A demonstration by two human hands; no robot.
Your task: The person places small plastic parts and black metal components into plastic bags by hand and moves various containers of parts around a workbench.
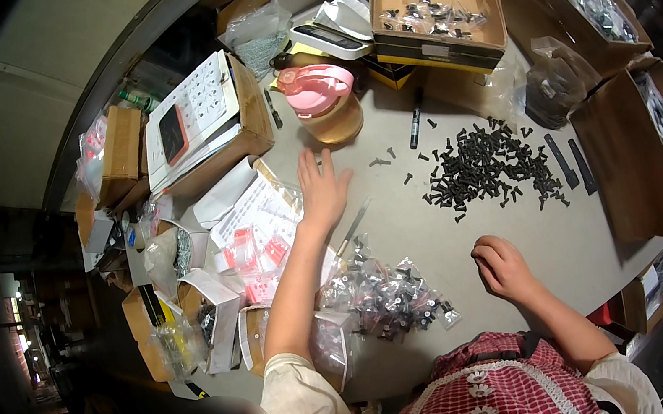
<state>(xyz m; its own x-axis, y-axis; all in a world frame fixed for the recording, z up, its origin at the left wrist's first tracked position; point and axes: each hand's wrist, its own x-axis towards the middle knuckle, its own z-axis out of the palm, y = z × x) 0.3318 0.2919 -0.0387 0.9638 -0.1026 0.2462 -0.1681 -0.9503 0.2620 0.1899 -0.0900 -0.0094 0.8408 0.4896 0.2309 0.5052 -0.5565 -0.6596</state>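
Note:
My left hand (325,194) reaches out over the table with fingers spread and holds nothing. Its fingertips are just short of a clear bottle (334,124) with a pink lid (318,88). My right hand (502,268) rests on the table top, its fingers curled inward; whether anything is inside them is hidden. Beyond it lies a loose pile of black screws (485,165), with a few strays to its left. Between my forearms sits a heap of small clear bags (386,294) with dark and light small parts in them. A slim pen-like stick (354,227) lies beside my left wrist.
An open cardboard box (444,43) with bagged screws stands at the back. Open cartons (634,156) line the right edge near two black strips (571,165). A black marker (416,127) lies behind the pile. Left are a phone (174,134), papers, red-edged bags (258,255) and small boxes.

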